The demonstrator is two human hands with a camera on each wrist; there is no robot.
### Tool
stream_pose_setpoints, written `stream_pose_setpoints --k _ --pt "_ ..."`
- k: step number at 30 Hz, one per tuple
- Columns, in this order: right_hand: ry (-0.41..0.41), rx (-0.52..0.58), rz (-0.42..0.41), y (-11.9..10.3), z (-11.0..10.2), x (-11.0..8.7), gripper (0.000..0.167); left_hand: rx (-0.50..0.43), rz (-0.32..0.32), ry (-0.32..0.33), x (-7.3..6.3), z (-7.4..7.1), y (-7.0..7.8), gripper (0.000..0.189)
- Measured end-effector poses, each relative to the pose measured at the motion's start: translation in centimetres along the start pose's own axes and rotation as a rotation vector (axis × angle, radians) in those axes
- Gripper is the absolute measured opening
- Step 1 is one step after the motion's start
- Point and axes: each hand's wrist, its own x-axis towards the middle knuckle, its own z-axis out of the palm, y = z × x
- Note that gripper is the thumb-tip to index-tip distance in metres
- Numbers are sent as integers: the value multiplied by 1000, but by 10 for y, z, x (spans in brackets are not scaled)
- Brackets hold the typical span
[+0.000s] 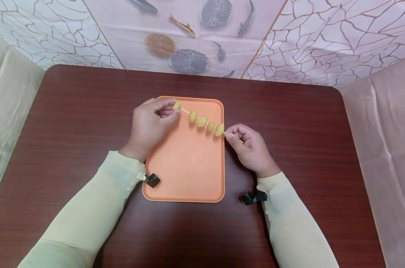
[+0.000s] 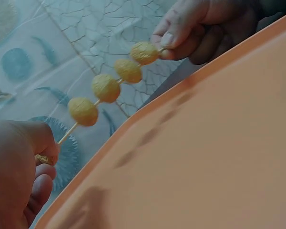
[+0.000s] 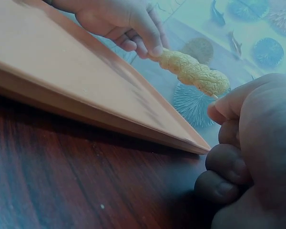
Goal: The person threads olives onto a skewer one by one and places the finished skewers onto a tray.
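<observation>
A thin wooden skewer (image 1: 185, 110) slants across the upper part of an orange tray (image 1: 185, 167), held above it. Several wrinkled yellow balls (image 1: 202, 121) are threaded on it; most sit toward the right, with a gap before the far-left one. That end ball (image 1: 177, 105) is pinched between thumb and fingers of my left hand (image 1: 152, 124). Past the tray's right edge, my right hand (image 1: 251, 147) pinches the bare end of the stick, its other fingers curled. In the left wrist view, the left fingers mostly cover the end ball (image 2: 46, 160).
The tray lies on a dark red-brown table (image 1: 289, 123). Behind the table's far edge hangs a patterned cloth (image 1: 202, 37) with fish and round motifs. Pale cloth walls (image 1: 390, 149) stand at both sides. The skewer's shadow falls on the tray.
</observation>
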Motion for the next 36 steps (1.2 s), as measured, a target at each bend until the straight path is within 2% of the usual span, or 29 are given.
stream_pose_setpoints --k 17,36 --pt "-7 -20 -3 0 0 0 14 -48 63 -30 -6 10 8 25" --pt "-9 -18 2 1 0 1 14 -55 123 -24 -8 14 6 25"
